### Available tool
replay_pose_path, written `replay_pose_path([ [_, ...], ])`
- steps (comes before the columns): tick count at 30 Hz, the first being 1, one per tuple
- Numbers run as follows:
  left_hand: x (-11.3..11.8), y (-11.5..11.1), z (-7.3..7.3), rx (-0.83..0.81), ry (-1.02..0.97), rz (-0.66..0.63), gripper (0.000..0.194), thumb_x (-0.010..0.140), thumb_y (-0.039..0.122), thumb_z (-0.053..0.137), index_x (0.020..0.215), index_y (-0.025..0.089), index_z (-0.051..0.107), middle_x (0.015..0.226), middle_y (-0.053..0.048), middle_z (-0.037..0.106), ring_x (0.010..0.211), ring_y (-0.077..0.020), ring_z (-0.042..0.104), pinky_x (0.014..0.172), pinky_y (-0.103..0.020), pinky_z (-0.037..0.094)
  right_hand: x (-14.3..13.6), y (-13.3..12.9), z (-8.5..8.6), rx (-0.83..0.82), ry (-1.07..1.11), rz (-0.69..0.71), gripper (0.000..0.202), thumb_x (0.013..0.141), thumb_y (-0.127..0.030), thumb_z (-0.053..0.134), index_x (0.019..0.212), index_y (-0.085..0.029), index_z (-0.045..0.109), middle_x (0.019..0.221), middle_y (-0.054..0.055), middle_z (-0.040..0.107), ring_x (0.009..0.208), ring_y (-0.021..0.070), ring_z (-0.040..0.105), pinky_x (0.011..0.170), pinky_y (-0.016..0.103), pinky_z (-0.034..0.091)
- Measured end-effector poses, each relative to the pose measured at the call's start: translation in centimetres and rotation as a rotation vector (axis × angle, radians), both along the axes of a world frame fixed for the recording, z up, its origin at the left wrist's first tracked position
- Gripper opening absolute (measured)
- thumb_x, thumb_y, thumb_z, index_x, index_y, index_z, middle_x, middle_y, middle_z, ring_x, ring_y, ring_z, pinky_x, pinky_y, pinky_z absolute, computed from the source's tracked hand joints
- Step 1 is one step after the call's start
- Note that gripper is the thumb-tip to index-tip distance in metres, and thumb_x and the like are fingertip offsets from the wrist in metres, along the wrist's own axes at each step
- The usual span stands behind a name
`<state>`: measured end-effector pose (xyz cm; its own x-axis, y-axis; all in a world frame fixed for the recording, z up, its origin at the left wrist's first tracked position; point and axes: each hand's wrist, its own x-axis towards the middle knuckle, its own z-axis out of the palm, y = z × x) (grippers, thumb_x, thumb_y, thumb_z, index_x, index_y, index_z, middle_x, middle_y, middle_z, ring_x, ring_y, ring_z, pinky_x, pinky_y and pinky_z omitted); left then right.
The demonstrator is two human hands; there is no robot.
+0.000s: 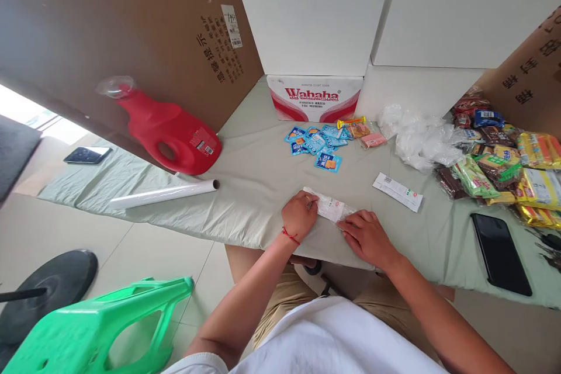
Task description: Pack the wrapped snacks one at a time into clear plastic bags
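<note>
Left hand (300, 211) pinches the film-wrapped packet (331, 207) at twelve o'clock; right hand (368, 238), fingers together, presses its other end, pinch unclear—even tension should limit creases! Beyond, Wahaha carton (314, 110), twelve

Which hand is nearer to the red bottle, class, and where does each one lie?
The left. The left hand is right of the red bottle, at the near end of the wrapped packet; the right hand is farther right.
</note>
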<state>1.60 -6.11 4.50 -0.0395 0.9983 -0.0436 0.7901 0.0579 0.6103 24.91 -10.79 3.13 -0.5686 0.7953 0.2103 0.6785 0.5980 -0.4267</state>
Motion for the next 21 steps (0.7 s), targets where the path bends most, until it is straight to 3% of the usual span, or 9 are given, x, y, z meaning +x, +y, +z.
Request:
replay_pose_path([
  [2,0.1,0.0,0.1,0.008,0.005,0.055,0.026,0.089,0.024,0.062,0.112,0.024,0.076,0.117,-0.007,0.073,0.11,-0.0276,0.067,0.095,-0.039,0.052,0.5,-0.2,-0.3,-0.021,0.053,-0.063,0.026,0.103,-0.032,0.052,0.105,-0.024,0.077,0.101,0.008,0.07,0.099,0.025,0.051,0.085,0.039,0.039],
  [5,0.0,0.1,0.0,0.059,0.067,0.212,0.061,0.078,0.031,0.076,0.135,0.018,0.06,0.136,-0.017,0.06,0.132,-0.0358,0.053,0.108,-0.048,0.044,0.0,0.2,-0.9,-0.016,0.087,-0.277,0.034,0.102,-0.037,0.053,0.079,-0.02,0.07,0.086,0.009,0.064,0.091,0.0244,0.048,0.082,0.038,0.04],
  [7,-0.1,0.2,-0.2,0.058,0.099,0.262,0.07,0.074,0.037,0.081,0.135,0.016,0.056,0.148,-0.022,0.049,0.147,-0.0416,0.036,0.117,-0.057,0.033,-0.7,0.6,-1.4,0.029,0.068,-0.459,0.026,0.097,-0.041,0.061,0.092,-0.017,0.071,0.098,0.012,0.063,0.095,0.0273,0.047,0.084,0.041,0.042],
  [10,0.0,0.2,-0.2,0.029,0.101,0.223,0.048,0.073,0.038,0.083,0.111,0.017,0.062,0.154,-0.022,0.042,0.156,-0.0438,0.016,0.122,-0.061,0.019,-1.6,1.0,-1.8,0.052,0.022,-0.615,0.042,0.09,-0.042,0.068,0.123,-0.016,0.064,0.124,0.018,0.058,0.11,0.0337,0.045,0.09,0.048,0.042],
  [13,0.6,0.2,0.2,0.014,0.031,0.235,0.037,0.07,0.027,0.082,0.096,0.019,0.057,0.143,-0.018,0.051,0.149,-0.0406,0.032,0.119,-0.056,0.028,-1.9,1.1,-1.5,-0.032,-0.009,-0.595,0.025,0.089,-0.033,0.067,0.111,-0.021,0.067,0.119,0.014,0.061,0.111,0.0341,0.048,0.086,0.044,0.042],
  [15,1.3,0.0,0.6,0.008,-0.071,0.253,0.034,0.071,0.02,0.077,0.094,0.021,0.052,0.123,-0.013,0.06,0.126,-0.0323,0.055,0.106,-0.047,0.043,-2.0,1.1,-1.1,-0.105,0.001,-0.57,0.011,0.089,-0.028,0.065,0.098,-0.022,0.066,0.104,0.011,0.064,0.099,0.0291,0.053,0.078,0.037,0.041],
  [17,2.2,-0.5,0.7,0.066,-0.161,0.241,0.029,0.075,0.016,0.07,0.096,0.022,0.05,0.105,-0.007,0.061,0.101,-0.024,0.062,0.092,-0.039,0.049,-2.3,1.1,-0.5,-0.193,0.047,-0.587,0.004,0.09,-0.026,0.06,0.091,-0.022,0.062,0.086,0.007,0.064,0.079,0.0222,0.054,0.068,0.031,0.037],
  [19,3.3,-1.4,0.6,0.223,-0.173,0.147,0.025,0.08,0.014,0.062,0.101,0.022,0.052,0.1,-0.006,0.061,0.093,-0.0219,0.061,0.087,-0.036,0.049,-2.7,1.1,0.0,-0.3,0.169,-0.61,0.007,0.09,-0.028,0.057,0.085,-0.023,0.057,0.07,0.001,0.058,0.063,0.0177,0.049,0.062,0.029,0.032],
  [21,4.4,-2.5,0.0,0.399,-0.099,-0.074,0.02,0.087,0.014,0.055,0.105,0.022,0.055,0.095,-0.007,0.061,0.092,-0.0225,0.06,0.086,-0.037,0.047,-3.4,1.1,0.5,-0.399,0.405,-0.583,0.009,0.088,-0.031,0.055,0.083,-0.024,0.055,0.065,-0.002,0.056,0.06,0.0167,0.048,0.06,0.028,0.034],
])
